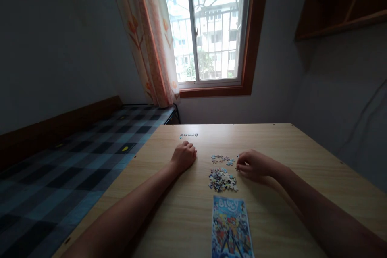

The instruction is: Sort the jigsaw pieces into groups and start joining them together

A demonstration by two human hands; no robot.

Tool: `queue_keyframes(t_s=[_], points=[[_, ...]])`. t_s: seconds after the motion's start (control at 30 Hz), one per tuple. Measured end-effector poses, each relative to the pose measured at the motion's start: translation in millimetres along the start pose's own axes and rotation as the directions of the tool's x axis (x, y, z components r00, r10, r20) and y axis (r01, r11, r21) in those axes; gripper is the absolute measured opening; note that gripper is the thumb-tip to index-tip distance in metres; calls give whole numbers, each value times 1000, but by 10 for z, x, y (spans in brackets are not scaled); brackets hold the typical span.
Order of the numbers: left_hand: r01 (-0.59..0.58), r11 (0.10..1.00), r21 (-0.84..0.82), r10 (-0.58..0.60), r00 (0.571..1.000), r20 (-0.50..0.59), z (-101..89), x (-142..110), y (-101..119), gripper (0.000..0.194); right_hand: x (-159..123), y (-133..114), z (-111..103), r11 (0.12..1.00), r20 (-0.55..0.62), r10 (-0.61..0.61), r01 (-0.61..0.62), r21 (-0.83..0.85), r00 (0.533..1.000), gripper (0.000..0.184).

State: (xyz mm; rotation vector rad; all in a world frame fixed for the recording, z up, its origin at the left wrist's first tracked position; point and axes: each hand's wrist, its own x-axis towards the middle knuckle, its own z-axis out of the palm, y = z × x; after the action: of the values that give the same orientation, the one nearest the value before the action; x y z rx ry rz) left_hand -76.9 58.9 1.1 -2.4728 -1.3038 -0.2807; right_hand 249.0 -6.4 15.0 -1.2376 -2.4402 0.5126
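My left hand rests on the table with its fingers curled in; whatever they may hold is hidden. Just beyond it lies a short joined strip of jigsaw puzzle pieces, with a loose piece at its left end. To the right, the fingers of my right hand are pinched together low over the table, with a tiny bit of a puzzle piece showing at the fingertips. Beside them are a loose scatter of puzzle pieces and, nearer me, a heaped pile of puzzle pieces.
A blue illustrated picture sheet or box lies on the wooden table at its near side. Left of the table stands a bed with a checked cover. A curtained window is behind, and a wooden shelf hangs upper right.
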Motion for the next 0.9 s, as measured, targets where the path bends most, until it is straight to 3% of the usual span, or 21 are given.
queue_keyframes(t_s=[0.1, 0.2, 0.27, 0.37, 0.63, 0.77, 0.9], points=[[-30, 999, -26, 29, 999, -19, -33, -151, -119, 28, 16, 188, 44, 999, -212, -1, 9, 36, 977, 30], [8, 999, -32, -7, 1000, 27, -52, -239, -209, 28, -1, 392, 125, 994, -458, 107, -84, 70, 882, 36], [44, 998, -35, -42, 997, 70, -59, -252, -234, 29, -25, 491, 192, 983, -526, 183, -149, 106, 831, 38], [75, 996, -46, -69, 990, 121, -71, -227, -238, 34, -49, 555, 272, 969, -544, 245, -207, 132, 803, 39], [175, 984, -23, -166, 960, 227, -38, 8, -164, 36, -33, 525, 288, 978, -497, 204, -195, 72, 843, 36], [351, 936, 27, -345, 897, 275, 52, 208, -94, 40, -39, 559, 289, 970, -496, 240, -221, 99, 835, 36], [434, 900, 33, -424, 858, 288, 122, 327, -103, 44, -42, 567, 289, 963, -462, 270, -246, 112, 844, 37]])
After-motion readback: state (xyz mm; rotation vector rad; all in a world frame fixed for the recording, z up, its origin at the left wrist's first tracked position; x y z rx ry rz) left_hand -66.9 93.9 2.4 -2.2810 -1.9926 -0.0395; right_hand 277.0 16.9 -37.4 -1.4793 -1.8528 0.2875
